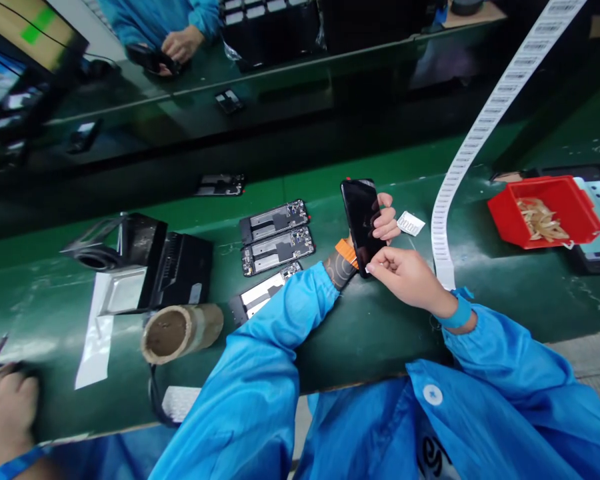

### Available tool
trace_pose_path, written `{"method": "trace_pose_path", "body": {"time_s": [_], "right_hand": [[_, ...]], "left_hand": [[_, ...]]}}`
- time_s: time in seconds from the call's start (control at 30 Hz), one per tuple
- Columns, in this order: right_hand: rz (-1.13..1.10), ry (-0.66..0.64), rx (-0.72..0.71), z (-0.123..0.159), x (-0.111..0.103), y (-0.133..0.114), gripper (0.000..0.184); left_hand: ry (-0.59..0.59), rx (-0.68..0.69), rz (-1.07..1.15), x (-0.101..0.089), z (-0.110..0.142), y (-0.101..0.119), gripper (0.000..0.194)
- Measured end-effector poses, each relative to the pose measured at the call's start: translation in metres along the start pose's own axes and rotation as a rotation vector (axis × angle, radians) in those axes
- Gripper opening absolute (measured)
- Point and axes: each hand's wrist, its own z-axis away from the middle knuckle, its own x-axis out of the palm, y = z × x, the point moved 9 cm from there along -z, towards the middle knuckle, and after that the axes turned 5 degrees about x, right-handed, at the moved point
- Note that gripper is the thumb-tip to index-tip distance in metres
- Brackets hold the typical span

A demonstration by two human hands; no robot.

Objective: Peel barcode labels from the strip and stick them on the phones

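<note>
Green bench point(380, 333) carries a red bin point(555, 200) of pale scraps point(537, 219), while left hand point(386, 223) clasps an upright black phone point(361, 223) and right hand point(407, 273) pinches its lower edge.

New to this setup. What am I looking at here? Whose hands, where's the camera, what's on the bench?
One picture, from a camera worn on a person's head, looking down at their own hands in blue sleeves. The left hand holds a black glossy smartphone upright; the right hand pinches its lower edge. On the green work surface lie three opened phone frames, a red plastic bin of small pale bits, a white barcode label strip, and a cardboard tube. Other hands at the edges belong to co-workers.
</note>
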Motion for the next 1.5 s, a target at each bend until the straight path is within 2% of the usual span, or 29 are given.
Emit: {"method": "trace_pose_path", "body": {"time_s": [0.17, 0.33, 0.47, 0.6, 0.73, 0.87, 0.97, 1.07, 1.17, 1.27, 1.33, 1.37, 1.5], "right_hand": [[0.119, 0.06, -0.041, 0.002, -0.002, -0.002, 0.024], [0.301, 0.198, -0.174, 0.008, -0.006, -0.013, 0.023], [0.424, 0.21, -0.232, 0.009, -0.004, -0.016, 0.023], [0.508, 0.217, -0.194, 0.005, -0.006, -0.011, 0.025], [0.519, 0.228, -0.088, -0.003, -0.017, 0.004, 0.027], [0.411, 0.279, -0.046, -0.012, -0.035, 0.017, 0.028], [0.102, 0.296, -0.059, -0.013, -0.046, 0.02, 0.028], [-0.138, 0.208, -0.067, -0.014, -0.04, 0.019, 0.035], [-0.139, 0.17, -0.074, -0.013, -0.037, 0.015, 0.041], [-0.106, 0.248, -0.062, -0.014, -0.052, 0.02, 0.034], [-0.076, 0.304, -0.037, -0.016, -0.064, 0.028, 0.034], [-0.057, 0.324, -0.022, -0.018, -0.07, 0.032, 0.035], [-0.004, 0.361, 0.023, -0.021, -0.083, 0.041, 0.035]], "left_hand": [[0.023, -0.006, 0.021, -0.001, 0.001, 0.0, 0.042], [0.04, 0.039, 0.106, -0.004, -0.002, 0.003, 0.055], [0.087, 0.075, 0.151, -0.011, -0.004, 0.006, 0.057], [0.089, 0.111, 0.168, -0.013, -0.003, 0.007, 0.058], [0.09, 0.146, 0.138, -0.012, 0.002, 0.011, 0.054], [0.244, 0.184, 0.038, -0.018, 0.008, 0.021, 0.051], [0.386, 0.239, -0.093, -0.023, 0.01, 0.029, 0.055], [0.457, 0.324, -0.289, -0.025, 0.011, 0.033, 0.05], [0.468, 0.326, -0.387, -0.027, 0.007, 0.029, 0.043], [0.493, 0.334, -0.311, -0.032, 0.004, 0.027, 0.032], [0.469, 0.339, -0.217, -0.031, 0.002, 0.027, 0.027], [0.416, 0.307, -0.171, -0.026, 0.0, 0.024, 0.028], [0.115, 0.107, -0.055, 0.001, -0.004, 0.008, 0.042]]}}
